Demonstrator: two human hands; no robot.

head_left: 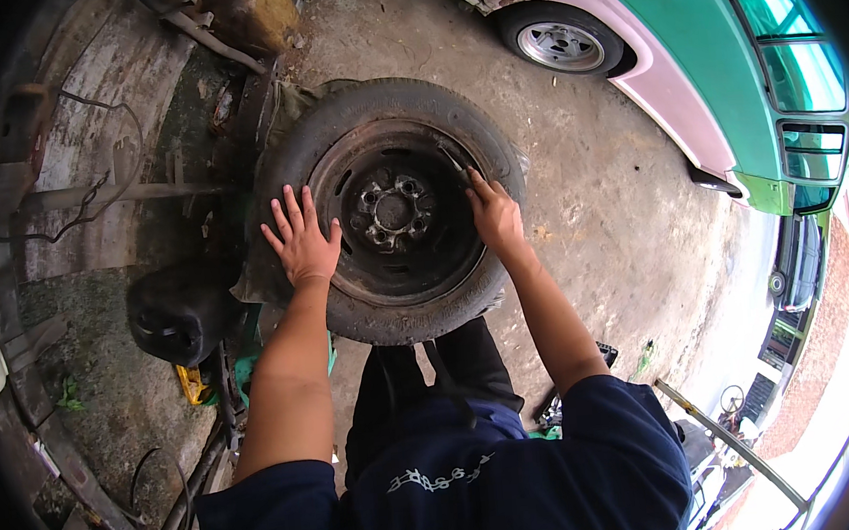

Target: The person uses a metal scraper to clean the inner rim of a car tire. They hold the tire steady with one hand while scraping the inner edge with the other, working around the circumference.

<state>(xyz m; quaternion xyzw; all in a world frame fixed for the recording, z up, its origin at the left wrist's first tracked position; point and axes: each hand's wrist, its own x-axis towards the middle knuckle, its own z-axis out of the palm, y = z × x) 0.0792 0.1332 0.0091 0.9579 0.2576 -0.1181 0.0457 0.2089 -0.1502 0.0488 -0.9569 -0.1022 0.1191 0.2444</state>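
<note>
A worn car tyre mounted on a dark, rusty steel wheel rim faces up in front of me. My left hand lies with fingers spread on the left sidewall, its fingertips pointing away from me. On the right side of the rim, my right hand has its fingers closed around a thin, dark, stick-like tool. The tool's tip points up and left along the rim's inner edge; its exact kind is too small to make out. Bolt holes ring the hub opening in the middle.
A green and pink vehicle with a silver wheel stands at the upper right on the concrete floor. To the left are a rounded black object, metal bars, cables and a stained board. A pole slants at the lower right.
</note>
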